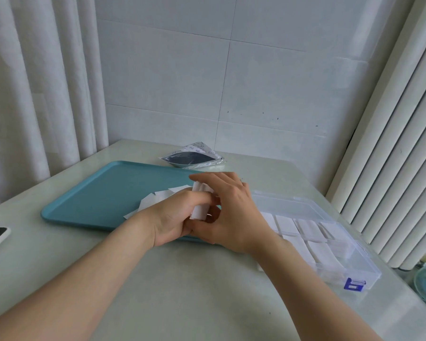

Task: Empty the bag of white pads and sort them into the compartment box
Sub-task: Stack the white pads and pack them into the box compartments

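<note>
1. Your hands sit over a flat teal plastic tray [91, 200]; the clear plastic compartment box [368, 271] is just right of them.
2. Your left hand [170, 217] and right hand [234, 212] both pinch stacked soft white pads [199, 210].

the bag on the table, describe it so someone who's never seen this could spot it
Start at the table and find the teal tray on its left half. Just beyond the tray's far right corner, near the tiled wall, lies the bag. It is the only crinkled, grey-printed thing with a dark inside; the pads and compartment box are white or clear.
</note>
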Motion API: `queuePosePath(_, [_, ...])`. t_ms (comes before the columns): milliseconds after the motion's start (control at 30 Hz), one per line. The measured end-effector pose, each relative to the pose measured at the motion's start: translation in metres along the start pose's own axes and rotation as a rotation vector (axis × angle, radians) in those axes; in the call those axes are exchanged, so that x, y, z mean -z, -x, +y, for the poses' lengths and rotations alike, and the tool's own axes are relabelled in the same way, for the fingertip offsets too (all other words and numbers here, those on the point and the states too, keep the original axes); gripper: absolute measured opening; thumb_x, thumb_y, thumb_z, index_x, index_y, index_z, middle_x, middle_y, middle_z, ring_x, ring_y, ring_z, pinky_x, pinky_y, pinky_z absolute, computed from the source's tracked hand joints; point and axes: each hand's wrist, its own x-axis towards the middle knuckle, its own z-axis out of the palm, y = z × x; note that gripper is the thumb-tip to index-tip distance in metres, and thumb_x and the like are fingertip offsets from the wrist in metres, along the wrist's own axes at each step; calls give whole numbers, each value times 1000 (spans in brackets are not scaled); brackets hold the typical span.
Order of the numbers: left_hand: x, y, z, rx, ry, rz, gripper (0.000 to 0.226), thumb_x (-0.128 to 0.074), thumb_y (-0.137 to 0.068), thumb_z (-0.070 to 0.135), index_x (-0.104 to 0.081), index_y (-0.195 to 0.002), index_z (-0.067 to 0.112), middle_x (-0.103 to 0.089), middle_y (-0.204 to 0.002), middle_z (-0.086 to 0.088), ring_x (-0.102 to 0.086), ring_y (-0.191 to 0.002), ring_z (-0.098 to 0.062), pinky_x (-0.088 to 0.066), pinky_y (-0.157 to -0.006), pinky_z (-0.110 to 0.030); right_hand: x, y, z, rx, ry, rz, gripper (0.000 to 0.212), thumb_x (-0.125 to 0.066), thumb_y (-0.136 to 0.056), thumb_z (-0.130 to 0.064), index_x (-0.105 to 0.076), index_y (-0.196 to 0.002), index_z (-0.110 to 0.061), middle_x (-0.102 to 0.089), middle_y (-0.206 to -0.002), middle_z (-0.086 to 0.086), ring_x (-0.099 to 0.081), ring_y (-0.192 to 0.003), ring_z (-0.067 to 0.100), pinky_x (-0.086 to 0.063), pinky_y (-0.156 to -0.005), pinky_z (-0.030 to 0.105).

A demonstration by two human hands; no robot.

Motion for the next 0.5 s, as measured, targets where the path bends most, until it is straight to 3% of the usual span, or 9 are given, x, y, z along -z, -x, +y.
queuePosePath(167, [0,0,0,-13,24,-31,26,-51,-100,9,-73,-89,18,-68,-91,-5,-66,-84,-15,-53,-72,-31,-1,1,-1,10,-47,-47,78,-80,-68,-36,-55,-141,-30,-58,-134,-16,-45,-128,11,-47,-100,44])
queuePosePath(367, [0,0,0,-20,-8,-45,29,-51,-101,9,-74,-88,21,-67,-90,-6,-65,-81,-18,-56,-67,-35,1,1,-4,8,-2,-57,69,-68,-70,-35,-58,-138,-28,-64,-125,-15,-52,-121,10,-40,-106,41])
queuePosePath(433, [2,-2,-1,-27,-40,-14,20,-53,-103,14,-69,-93,20,-65,-86,-4,-63,-76,-15,-52,-64,-30,5,2,-6,-3,-40,-95,72,-64,-69,-35,-57,-140,-28,-65,-125,-16,-52,-122,8,-41,-107,33])
queuePosePath(500, [5,-4,-4,-34,-147,24,14,-54,-105,22,-63,-95,16,-58,-77,-5,-57,-63,-16,-47,-54,-30,12,2,-7,-56,-133,-117,66,-57,-73,-33,-61,-138,-30,-68,-122,-17,-53,-121,1,-38,-105,16])
